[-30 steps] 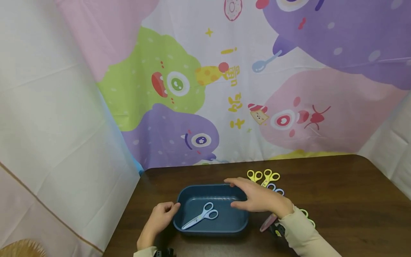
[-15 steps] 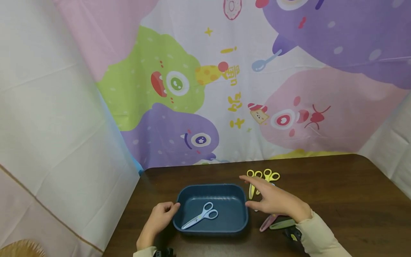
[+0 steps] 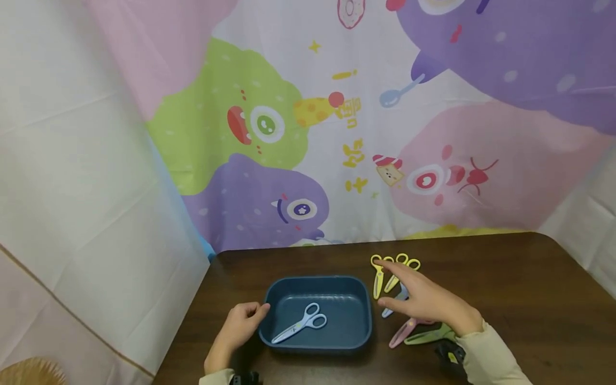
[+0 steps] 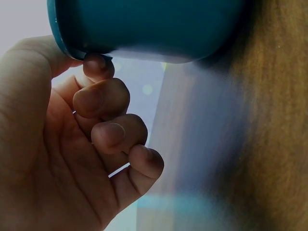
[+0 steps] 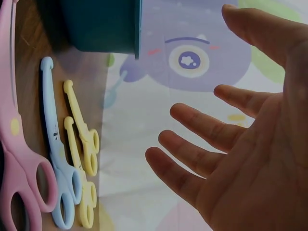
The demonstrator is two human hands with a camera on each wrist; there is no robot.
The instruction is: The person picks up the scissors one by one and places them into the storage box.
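My left hand [image 3: 239,326] pinches the left rim of a dark blue plastic bin [image 3: 344,315] between thumb and forefinger; the other fingers curl loosely below in the left wrist view. Inside the bin lies a light blue pair of scissors [image 3: 300,324], handles toward the back right. My right hand [image 3: 428,300] hovers with spread fingers over a group of scissors to the right of the bin, holding nothing. Under and around it are two yellow pairs of scissors [image 3: 378,282], another light blue pair [image 5: 54,137], a pink pair [image 3: 402,333] and a green pair [image 3: 427,336], whose handles are hidden.
The dark brown table [image 3: 520,289] stretches right of the scissors. Behind it hangs a cloth [image 3: 356,214] printed with cartoon monsters, and white fabric [image 3: 96,176] borders the left side. A woven straw-coloured object [image 3: 33,371] shows at the lower left corner.
My right hand has moved right from over the bin to above the scissors, uncovering the yellow, pink and green blades. My left hand and the light blue scissors in the bin have stayed put.
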